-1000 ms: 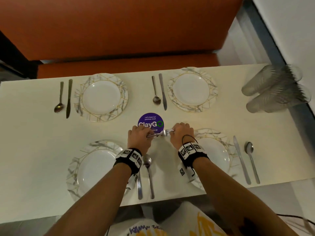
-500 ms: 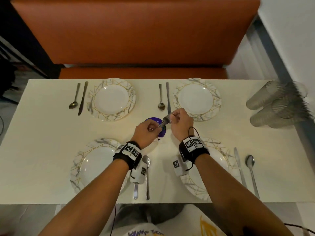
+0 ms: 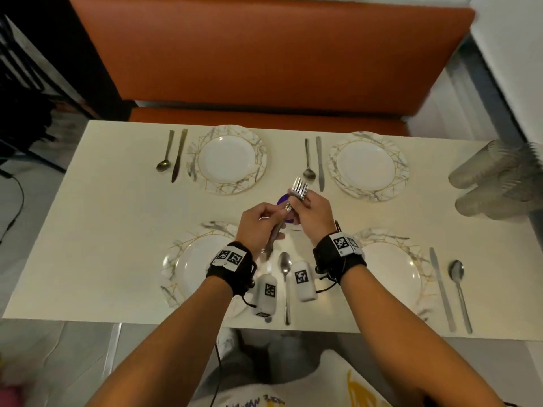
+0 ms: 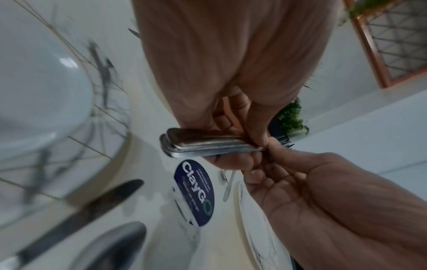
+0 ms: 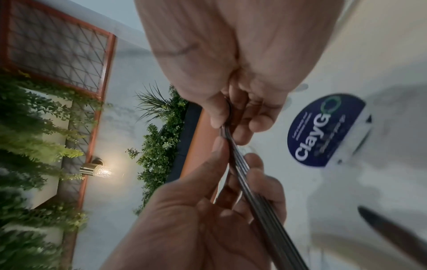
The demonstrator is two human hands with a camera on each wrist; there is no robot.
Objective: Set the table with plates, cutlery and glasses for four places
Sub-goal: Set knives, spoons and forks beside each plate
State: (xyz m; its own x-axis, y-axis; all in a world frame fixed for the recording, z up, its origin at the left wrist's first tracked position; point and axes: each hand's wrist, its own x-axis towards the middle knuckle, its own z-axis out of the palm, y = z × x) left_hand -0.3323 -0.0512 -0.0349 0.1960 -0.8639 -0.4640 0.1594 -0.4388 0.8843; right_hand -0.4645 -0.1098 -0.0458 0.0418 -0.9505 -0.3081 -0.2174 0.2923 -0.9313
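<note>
A stack of several steel forks (image 3: 299,188) is held above the table's middle, tines up and away from me. My left hand (image 3: 273,223) grips the handles (image 4: 208,144). My right hand (image 3: 301,201) pinches the stack near the neck (image 5: 233,144). Four marble-rimmed plates lie on the cream table: far left (image 3: 227,160), far right (image 3: 367,165), near left (image 3: 191,265), near right (image 3: 393,268). A spoon and a knife lie beside each, such as the far pair (image 3: 308,163) and the near right pair (image 3: 440,286). Stacked clear glasses (image 3: 496,183) lie on their sides at the right edge.
A purple ClayGo sticker (image 3: 283,199) sits under my hands at the table's centre. An orange bench (image 3: 264,54) runs along the far side. The near middle spoon (image 3: 285,283) lies between my wrists. A cable (image 3: 14,201) hangs off to the left.
Both hands have lifted the forks off the table and swung the tines up and away. My head has pulled back, showing more of the bench.
</note>
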